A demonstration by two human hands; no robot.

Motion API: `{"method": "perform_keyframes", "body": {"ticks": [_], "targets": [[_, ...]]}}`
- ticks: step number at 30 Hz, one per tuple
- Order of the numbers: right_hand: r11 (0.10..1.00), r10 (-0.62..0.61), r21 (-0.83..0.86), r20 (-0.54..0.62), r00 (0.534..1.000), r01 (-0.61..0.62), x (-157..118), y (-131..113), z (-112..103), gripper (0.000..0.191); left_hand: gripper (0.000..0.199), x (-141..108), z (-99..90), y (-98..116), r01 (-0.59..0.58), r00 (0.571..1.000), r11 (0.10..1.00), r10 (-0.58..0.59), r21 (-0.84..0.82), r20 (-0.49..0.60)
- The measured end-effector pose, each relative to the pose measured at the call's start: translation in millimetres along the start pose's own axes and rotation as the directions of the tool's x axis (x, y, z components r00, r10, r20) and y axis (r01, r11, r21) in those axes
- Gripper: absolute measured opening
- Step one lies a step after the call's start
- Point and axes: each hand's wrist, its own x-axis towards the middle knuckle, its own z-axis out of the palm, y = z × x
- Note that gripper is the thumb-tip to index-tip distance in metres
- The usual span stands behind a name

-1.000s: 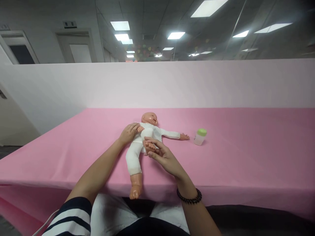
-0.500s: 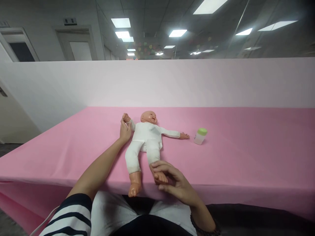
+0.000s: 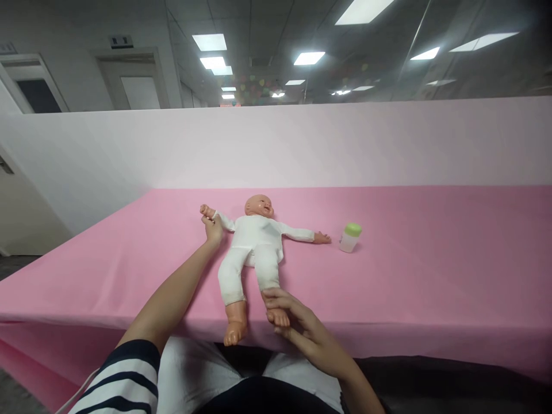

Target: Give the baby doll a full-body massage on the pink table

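Baby doll [image 3: 252, 253] supine on pink tabletop [image 3: 431, 276], held by two limbs.
Right grip [image 3: 299, 325] closed around foot [image 3: 278, 317] near tabletop edge; left grip [image 3: 213, 230] closed on wrist [image 3: 211, 214], arm out beside head; green-capped bottle [image 3: 351, 238] farther right, well apart from doll.

My left hand [image 3: 213, 232] stretches out at the end of a bare left forearm [image 3: 172, 293], curled in a firm grip, as my right hand [image 3: 297, 325] pinches low, fingers [image 3: 276, 296] arched over the thumb.
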Motion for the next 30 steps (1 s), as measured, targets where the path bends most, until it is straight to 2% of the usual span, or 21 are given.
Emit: {"method": "perform_keyframes", "body": {"ticks": [2, 3, 4, 6, 8, 9, 10, 11, 14, 16, 18, 20, 22, 24, 26, 28, 30], "targets": [[0.999, -0.031, -0.026, -0.016, 0.999, 0.031, 12, -9, -2, 0.031, 0.048, -8, 2.8, 6, -0.171, 0.983, 0.984, 0.168, 0.042, 0.077], [0.999, -0.046, -0.025, -0.031, 0.998, 0.045, 19, -14, -3, 0.033, 0.05, -12, 3.5, 8, -0.3, 0.946, 0.952, 0.29, 0.055, 0.144], [0.998, -0.058, -0.018, -0.049, 0.997, 0.057, 27, -18, -4, 0.035, 0.049, -15, 3.6, 10, -0.433, 0.885, 0.899, 0.41, 0.067, 0.221], [0.997, -0.072, -0.003, -0.088, 0.993, 0.072, 44, -23, -6, 0.037, 0.042, -20, 2.9, 10, -0.667, 0.706, 0.74, 0.59, 0.088, 0.391], [0.997, -0.076, 0.006, -0.13, 0.989, 0.078, 61, -23, -8, 0.036, 0.036, -21, 1.9, 8, -0.822, 0.515, 0.562, 0.663, 0.093, 0.543], [0.997, -0.075, 0.01, -0.15, 0.986, 0.078, 68, -22, -8, 0.036, 0.035, -22, 1.5, 7, -0.866, 0.447, 0.49, 0.672, 0.097, 0.591], [0.997, -0.074, 0.014, -0.168, 0.983, 0.077, 75, -20, -7, 0.036, 0.036, -22, 1.2, 6, -0.894, 0.403, 0.436, 0.675, 0.106, 0.619], [0.997, -0.073, 0.019, -0.18, 0.981, 0.078, 81, -17, -7, 0.036, 0.037, -21, 1.0, 5, -0.91, 0.378, 0.398, 0.677, 0.118, 0.631], [0.997, -0.075, 0.017, -0.185, 0.98, 0.08, 91, -10, -4, 0.036, 0.038, -21, -0.1, 4, -0.926, 0.355, 0.349, 0.681, 0.142, 0.641], [0.996, -0.081, 0.013, -0.185, 0.979, 0.085, 91, -7, -2, 0.036, 0.038, -21, -1.0, 4, -0.921, 0.367, 0.364, 0.683, 0.141, 0.631], [0.995, -0.094, 0.018, -0.191, 0.977, 0.1, 88, -8, -2, 0.035, 0.037, -22, -1.3, 5, -0.896, 0.414, 0.421, 0.683, 0.139, 0.602], [0.994, -0.104, 0.024, -0.206, 0.973, 0.111, 80, -12, -3, 0.035, 0.037, -23, -0.4, 4, -0.842, 0.509, 0.518, 0.674, 0.149, 0.535], [0.994, -0.097, 0.034, -0.23, 0.968, 0.108, 68, -18, -5, 0.039, 0.04, -22, 1.8, 3, -0.754, 0.632, 0.638, 0.643, 0.153, 0.432], [0.994, -0.077, 0.055, -0.238, 0.968, 0.092, 54, -25, -8, 0.041, 0.045, -20, 4.4, 1, -0.631, 0.76, 0.765, 0.575, 0.132, 0.303], [0.996, -0.05, 0.067, -0.214, 0.975, 0.066, 37, -31, -12, 0.041, 0.048, -14, 5.9, -1, -0.481, 0.87, 0.871, 0.461, 0.096, 0.175], [0.998, -0.026, 0.047, -0.179, 0.983, 0.035, 20, -35, -16, 0.039, 0.046, -6, 5.2, -4, -0.325, 0.945, 0.944, 0.322, 0.063, 0.051], [1.0, -0.013, 0.002, -0.155, 0.988, 0.013, 3, -35, -19, 0.038, 0.042, 4, 1.9, -8, -0.237, 0.971, 0.971, 0.237, 0.04, 0.02]]}}
